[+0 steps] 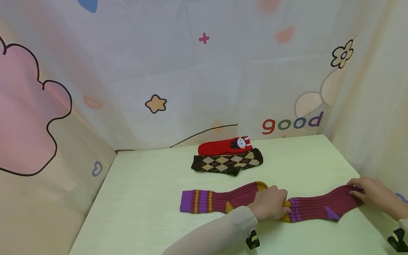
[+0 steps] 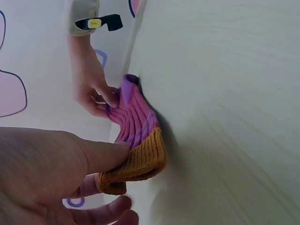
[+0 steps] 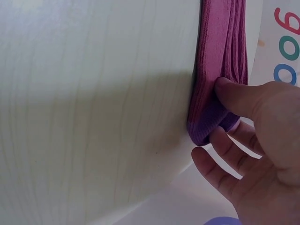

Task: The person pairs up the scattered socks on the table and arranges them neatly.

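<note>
Two maroon ribbed socks lie end to end across the front of the table. My left hand (image 1: 271, 202) pinches the mustard cuff of the right-hand sock (image 1: 313, 207), thumb on top of the knit in the left wrist view. At the other end, my right hand (image 1: 374, 194) pinches that sock's toe, whose purple tip (image 3: 206, 127) shows in the right wrist view. The sock is stretched lengthwise between both hands. Flat to the left lies the matching sock (image 1: 220, 201), with a purple striped cuff and mustard heel and toe. My left hand partly covers its toe end.
Behind the hands lie a brown argyle sock (image 1: 226, 163) and a red sock (image 1: 216, 148) with a cartoon figure, side by side. A pale green table (image 1: 137, 202) carries everything. Printed curtains (image 1: 204, 78) hang around its back and sides.
</note>
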